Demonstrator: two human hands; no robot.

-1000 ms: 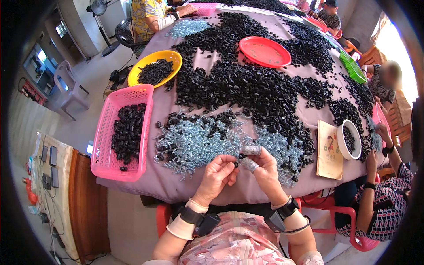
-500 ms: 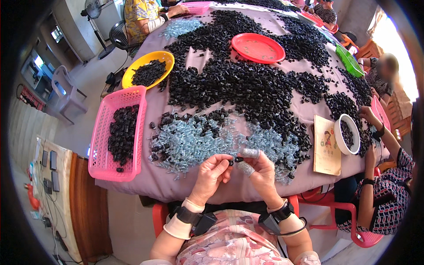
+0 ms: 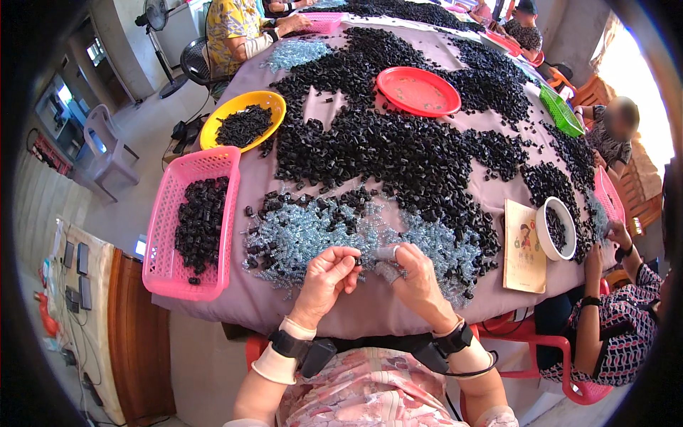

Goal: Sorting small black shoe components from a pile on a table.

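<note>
My left hand point(image 3: 327, 283) pinches a small black plastic piece point(image 3: 358, 261) between thumb and fingertips, just above the table's near side. Close beside it on the right, my right hand point(image 3: 421, 283) has its thumb and forefinger, both wrapped in pale tape, curled together in a pinch. Whatever lies between those fingertips is too small to make out. Under and beyond both hands spreads a heap of small pale-blue, spring-like pieces point(image 3: 302, 231). Farther back lies a large heap of small black plastic pieces point(image 3: 341, 151).
A pink basket point(image 3: 158, 245) of black pieces stands left, near a yellow bowl point(image 3: 206, 135). A red tray point(image 3: 420, 92) sits among the heap. Right are a booklet point(image 3: 523, 263), a white bowl point(image 3: 565, 249) and a green basket point(image 3: 562, 112). A co-worker's arm point(image 3: 590, 320) reaches in at right.
My right hand has turned, its taped fingertips shifting slightly left, and the black piece seen in them no longer shows. My left hand has moved slightly left. The co-worker's hands have shifted at right.
</note>
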